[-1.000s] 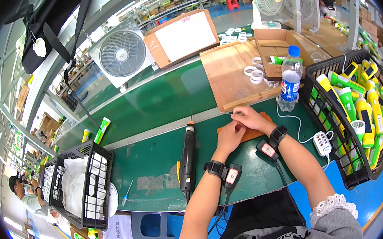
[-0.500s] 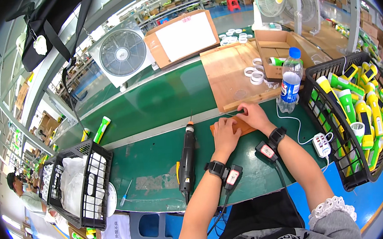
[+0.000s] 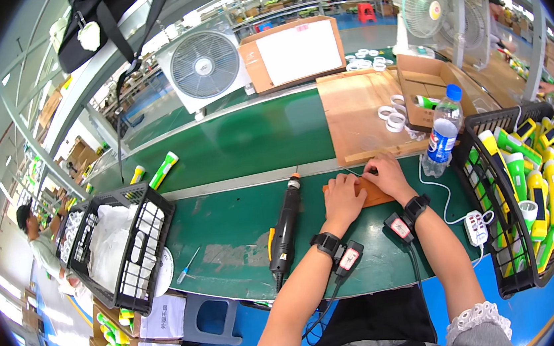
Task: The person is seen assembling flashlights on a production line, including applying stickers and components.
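On the green worktop lies a flat orange-brown block (image 3: pixel 375 194), partly covered by my hands. My left hand (image 3: pixel 345 200) bends its fingers over the block's left side and holds it. At the block's far edge, my right hand (image 3: pixel 386 177) has thumb and fingers closed in a pinch; whatever is between them is too small to make out. Left of my hands lies a black electric screwdriver (image 3: pixel 286 232), its bit pointing away from me. Both wrists wear black straps with small cabled devices.
A black crate of green and yellow flashlights (image 3: pixel 538 214) stands right, beside a bottle (image 3: pixel 442 134) and white power strip (image 3: pixel 476 228). Left are a crate with plastic bags (image 3: pixel 120 245) and a small screwdriver (image 3: pixel 188 266). Beyond lie a wooden board (image 3: pixel 357 108) and a green conveyor belt (image 3: pixel 241 143).
The whole view has shifted, so things appear further right. Both hands stay at the orange block in nearly the same pose.
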Motion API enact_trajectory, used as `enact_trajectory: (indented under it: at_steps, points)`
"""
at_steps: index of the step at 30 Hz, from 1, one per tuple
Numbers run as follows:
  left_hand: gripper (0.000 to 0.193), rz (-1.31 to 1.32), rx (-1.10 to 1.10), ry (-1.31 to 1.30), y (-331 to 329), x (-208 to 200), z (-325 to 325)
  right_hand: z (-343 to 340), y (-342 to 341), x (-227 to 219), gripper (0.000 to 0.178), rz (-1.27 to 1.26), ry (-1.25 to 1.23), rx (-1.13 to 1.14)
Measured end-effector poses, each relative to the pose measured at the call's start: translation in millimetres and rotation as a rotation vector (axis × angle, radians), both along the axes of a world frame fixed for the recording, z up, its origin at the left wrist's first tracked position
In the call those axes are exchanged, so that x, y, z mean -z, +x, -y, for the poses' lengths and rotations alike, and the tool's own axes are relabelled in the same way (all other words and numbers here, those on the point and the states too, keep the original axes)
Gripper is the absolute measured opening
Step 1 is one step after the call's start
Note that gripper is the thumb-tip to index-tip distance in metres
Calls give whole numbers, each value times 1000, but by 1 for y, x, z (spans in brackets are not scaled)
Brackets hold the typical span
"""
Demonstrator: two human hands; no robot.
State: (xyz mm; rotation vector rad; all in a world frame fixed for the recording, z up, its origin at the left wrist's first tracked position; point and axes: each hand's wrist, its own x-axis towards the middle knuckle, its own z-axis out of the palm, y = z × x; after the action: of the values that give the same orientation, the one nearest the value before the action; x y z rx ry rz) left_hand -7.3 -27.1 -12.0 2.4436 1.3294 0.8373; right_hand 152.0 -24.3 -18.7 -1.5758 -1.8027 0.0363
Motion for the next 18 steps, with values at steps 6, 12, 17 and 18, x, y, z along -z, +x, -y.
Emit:
enact_trajectory:
  at_steps: [6,12,17,18]
  points:
    - [32,39,-3,8,0,2,0,2,-6,-3,9,3,-27,-43]
    - [37,18,35,0,-1,5,-1,1,-6,-7,8,20,-40,-119]
    - [39,-6,39,51,0,5,0,2,-6,-6,7,22,-98,-133]
    - [37,4,52,49,1,5,-1,2,-7,-5,7,31,-92,-132]
